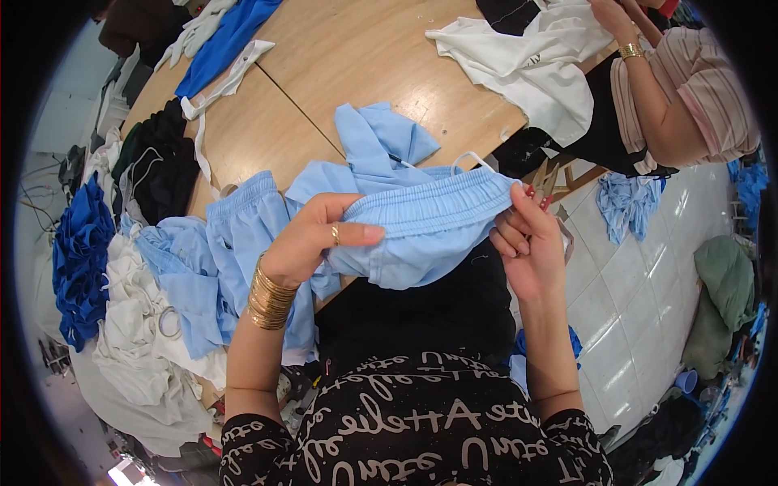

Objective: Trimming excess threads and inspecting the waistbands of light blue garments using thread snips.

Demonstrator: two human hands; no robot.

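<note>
Light blue elastic-waist trousers [425, 255] are stretched between my two hands, with the gathered waistband uppermost. My left hand [312, 235] grips the waistband's left end, its thumb lying along the front. At the other end, my right hand [531, 235] pinches the waistband's corner between thumb and fingers. A pair of thread snips [545, 182] with pointed blades sticks up from that same hand; their handles are mostly hidden by the fingers. A white drawstring [470, 155] loops above the band. Part of the light blue cloth rests on the wooden table [300, 73] behind.
More light blue trousers [251, 219] lie at the left by a white cloth heap [134, 324] and a dark blue bundle [81, 263]. At the far right, a co-worker [689, 97] handles a white garment [527, 65]. Light blue cloth [630, 206] hangs over the tiled floor [632, 324].
</note>
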